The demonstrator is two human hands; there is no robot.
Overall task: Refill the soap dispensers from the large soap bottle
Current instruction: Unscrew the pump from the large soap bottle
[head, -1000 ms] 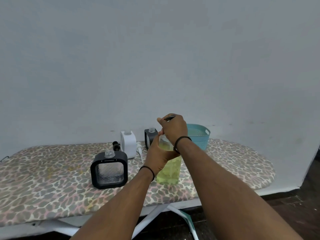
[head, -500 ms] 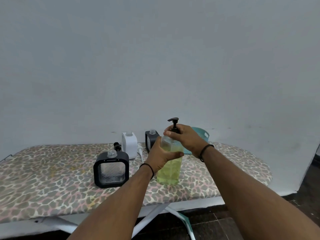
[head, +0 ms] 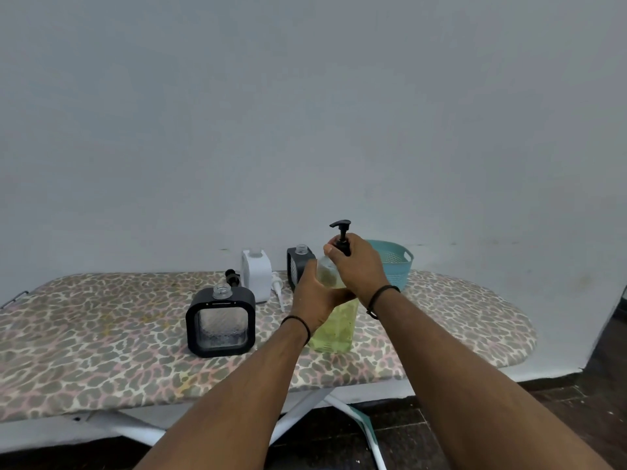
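Head view: I see large soap bottle [head: 336, 329] upright on leopard-print board [head: 101, 334], centre. Left hand [head: 314, 300] wraps bottle's shoulder, fingers curled round it. Right hand [head: 359, 266] pinches black pump [head: 342, 237] collar at bottle's 12 o'clock. Open black dispenser [head: 220, 322] at bottle's 9 o'clock, white dispenser [head: 257, 274] at 11, teal basket [head: 395, 266] at 1.

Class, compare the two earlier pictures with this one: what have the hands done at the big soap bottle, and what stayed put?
The right hand slid down off the pump head and now grips its collar. The left hand still holds the large soap bottle upright. The dispensers and basket have not moved.
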